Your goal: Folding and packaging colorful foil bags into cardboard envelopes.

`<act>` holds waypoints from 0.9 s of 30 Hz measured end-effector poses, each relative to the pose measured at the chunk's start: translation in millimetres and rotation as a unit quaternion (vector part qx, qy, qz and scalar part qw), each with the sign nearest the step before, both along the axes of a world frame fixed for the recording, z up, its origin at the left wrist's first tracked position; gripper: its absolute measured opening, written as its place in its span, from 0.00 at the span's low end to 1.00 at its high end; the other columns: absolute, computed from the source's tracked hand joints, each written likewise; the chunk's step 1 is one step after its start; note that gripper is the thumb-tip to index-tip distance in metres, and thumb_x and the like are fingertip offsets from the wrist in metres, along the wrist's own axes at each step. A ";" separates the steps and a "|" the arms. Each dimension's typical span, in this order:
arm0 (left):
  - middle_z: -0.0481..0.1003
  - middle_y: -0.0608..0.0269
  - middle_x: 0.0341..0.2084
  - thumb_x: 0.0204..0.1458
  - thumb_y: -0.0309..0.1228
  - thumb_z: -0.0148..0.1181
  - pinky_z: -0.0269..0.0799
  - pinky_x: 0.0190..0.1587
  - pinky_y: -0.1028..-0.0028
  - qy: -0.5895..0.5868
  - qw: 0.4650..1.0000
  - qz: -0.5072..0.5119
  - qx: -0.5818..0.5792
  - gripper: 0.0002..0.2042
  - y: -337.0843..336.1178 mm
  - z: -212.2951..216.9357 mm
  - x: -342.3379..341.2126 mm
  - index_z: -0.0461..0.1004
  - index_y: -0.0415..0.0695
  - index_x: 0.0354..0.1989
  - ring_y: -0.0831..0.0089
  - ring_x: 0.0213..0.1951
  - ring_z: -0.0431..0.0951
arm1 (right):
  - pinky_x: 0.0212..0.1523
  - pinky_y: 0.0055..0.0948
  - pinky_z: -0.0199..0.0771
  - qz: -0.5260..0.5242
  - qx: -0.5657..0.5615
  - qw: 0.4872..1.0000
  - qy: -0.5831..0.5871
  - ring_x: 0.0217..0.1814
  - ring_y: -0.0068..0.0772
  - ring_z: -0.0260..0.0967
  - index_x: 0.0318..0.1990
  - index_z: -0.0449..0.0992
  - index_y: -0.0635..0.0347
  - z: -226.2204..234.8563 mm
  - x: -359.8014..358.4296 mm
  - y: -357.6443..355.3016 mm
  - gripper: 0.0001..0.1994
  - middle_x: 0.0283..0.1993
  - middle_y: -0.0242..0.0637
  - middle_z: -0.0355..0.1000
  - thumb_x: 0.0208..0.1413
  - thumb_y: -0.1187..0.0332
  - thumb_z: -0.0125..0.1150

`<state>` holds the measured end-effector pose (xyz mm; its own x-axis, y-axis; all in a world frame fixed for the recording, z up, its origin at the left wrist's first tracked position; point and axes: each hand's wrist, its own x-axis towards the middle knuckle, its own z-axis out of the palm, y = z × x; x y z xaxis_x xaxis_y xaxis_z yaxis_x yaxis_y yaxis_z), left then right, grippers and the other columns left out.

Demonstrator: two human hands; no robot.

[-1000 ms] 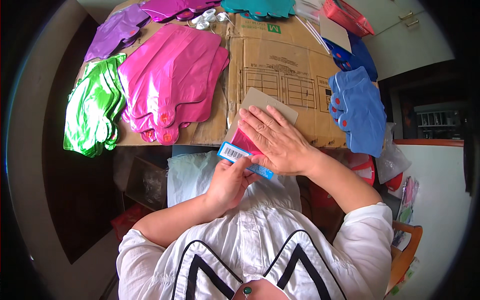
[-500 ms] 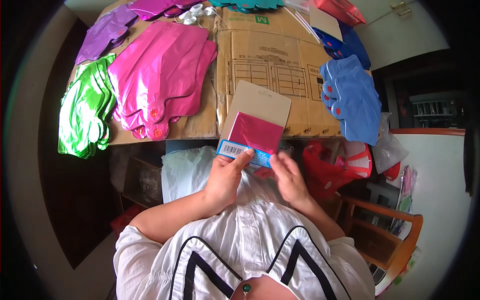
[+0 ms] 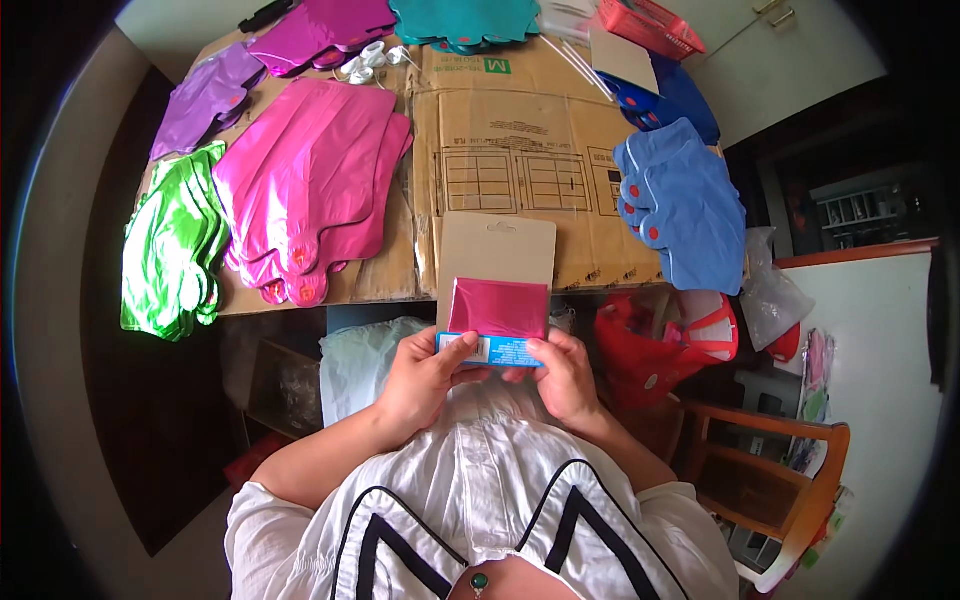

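I hold a flat tan backing card [image 3: 497, 243] with a folded magenta foil piece [image 3: 498, 307] on it and a blue label strip [image 3: 500, 350] along its lower edge. My left hand [image 3: 428, 378] pinches the strip's left end, thumb on top. My right hand [image 3: 563, 372] pinches the right end. The card stands just off the near edge of the cardboard-covered table [image 3: 520, 150], in front of my chest.
On the cardboard lie stacks of foil shapes: green [image 3: 170, 250], pink [image 3: 310, 190], purple [image 3: 205, 95], teal [image 3: 460, 20], light blue [image 3: 685, 205] and dark blue [image 3: 665, 95]. A red bag [image 3: 660, 345] and a wooden chair [image 3: 770, 470] stand at the right. A pale bag [image 3: 360, 355] sits under the table.
My right hand left the top of the card on the table and came to the label strip. The card with the magenta foil is now lifted toward me in both hands.
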<state>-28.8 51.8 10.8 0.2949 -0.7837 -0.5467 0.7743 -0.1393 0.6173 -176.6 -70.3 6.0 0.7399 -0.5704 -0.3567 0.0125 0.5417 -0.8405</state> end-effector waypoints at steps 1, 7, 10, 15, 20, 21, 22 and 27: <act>0.79 0.65 0.34 0.60 0.32 0.55 0.74 0.38 0.73 -0.010 1.000 0.011 -0.007 0.07 -1.2 -1.0 -2.4 0.75 0.43 0.40 0.76 0.37 0.78 | 0.24 0.20 0.71 -0.021 0.021 0.999 -0.025 0.26 0.22 0.72 0.40 0.74 0.64 1.5 3.5 0.8 0.12 0.32 0.34 0.75 0.62 0.62 0.55; 0.78 0.69 0.30 0.59 0.36 0.58 0.71 0.34 0.80 -0.141 0.990 -0.028 0.001 0.10 -7.9 -0.1 -10.3 0.76 0.41 0.40 0.84 0.31 0.74 | 0.22 0.20 0.68 -0.071 0.026 0.997 0.022 0.23 0.20 0.69 0.39 0.75 0.59 6.6 5.2 0.3 0.09 0.30 0.31 0.73 0.59 0.63 0.60; 0.78 0.69 0.29 0.58 0.37 0.59 0.71 0.34 0.80 -0.127 0.990 -0.058 -0.021 0.11 -9.4 4.4 -11.6 0.76 0.42 0.41 0.84 0.30 0.73 | 0.21 0.19 0.68 -0.059 0.058 0.997 -0.003 0.22 0.19 0.68 0.38 0.75 0.58 3.3 -4.2 -1.1 0.07 0.30 0.29 0.73 0.59 0.65 0.60; 0.78 0.61 0.38 0.59 0.37 0.57 0.74 0.39 0.76 -0.188 0.924 -0.332 -0.036 0.17 -30.6 45.3 25.6 0.72 0.36 0.49 0.76 0.38 0.78 | 0.18 0.18 0.67 -0.098 -0.021 0.995 -0.008 0.20 0.17 0.67 0.35 0.77 0.57 12.8 -20.7 -18.5 0.04 0.27 0.29 0.73 0.58 0.68 0.60; 0.79 0.57 0.32 0.50 0.28 0.64 0.75 0.37 0.69 -0.789 0.595 -0.145 -0.045 0.06 -82.8 89.0 104.6 0.79 0.40 0.35 0.62 0.34 0.80 | 0.14 0.18 0.64 -0.057 0.007 0.998 0.034 0.17 0.17 0.66 0.32 0.78 0.56 33.2 -52.1 -68.2 0.02 0.26 0.30 0.75 0.55 0.71 0.62; 0.78 0.56 0.37 0.50 0.32 0.63 0.75 0.40 0.64 -0.781 0.597 -0.133 -0.125 0.09 -99.8 84.2 122.5 0.78 0.40 0.34 0.57 0.36 0.79 | 0.13 0.17 0.63 -0.027 0.029 0.999 0.023 0.15 0.17 0.65 0.32 0.78 0.58 32.6 -57.0 -76.5 0.02 0.26 0.31 0.75 0.54 0.71 0.62; 0.77 0.55 0.39 0.49 0.33 0.62 0.75 0.42 0.64 -0.817 0.540 -0.147 -0.140 0.11 -115.2 79.2 132.4 0.77 0.39 0.36 0.55 0.38 0.78 | 0.13 0.16 0.62 -0.009 0.034 0.999 0.031 0.15 0.17 0.65 0.32 0.78 0.58 33.4 -57.2 -81.7 0.02 0.25 0.31 0.75 0.54 0.71 0.62; 0.76 0.53 0.39 0.45 0.29 0.65 0.76 0.42 0.63 -0.855 0.404 -0.260 -0.196 0.09 -165.0 53.7 157.3 0.77 0.40 0.33 0.56 0.41 0.78 | 0.12 0.15 0.60 0.074 0.068 0.992 0.071 0.13 0.15 0.63 0.30 0.75 0.60 49.5 -33.7 -92.4 0.05 0.23 0.31 0.74 0.53 0.70 0.63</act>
